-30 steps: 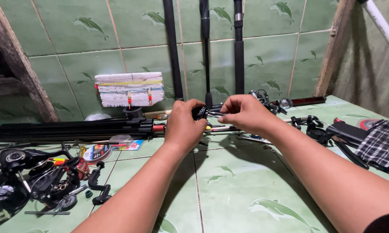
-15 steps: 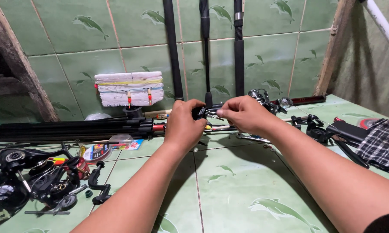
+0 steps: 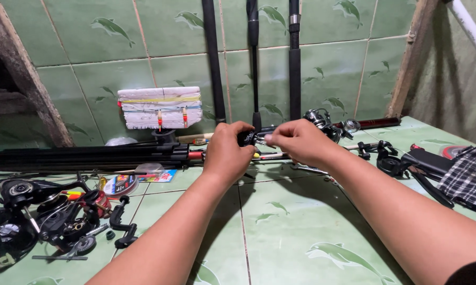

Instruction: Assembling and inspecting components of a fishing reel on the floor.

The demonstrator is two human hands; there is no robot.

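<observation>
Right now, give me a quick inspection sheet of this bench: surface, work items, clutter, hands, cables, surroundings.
Surface: green tiled bench with dolphin prints, bare in the middle.
Work items: small black reel part, held over the bench between both hands.
Clutter: dismantled reels at left; bundle of black rods lying flat; foam block wound with line; line spool; checked cloth at right.
Hands: left hand grips the part; right hand pinches it by the fingertips.
Cables: nothing seen.
Surroundings: tiled wall; three upright rods against it; wooden post.
</observation>
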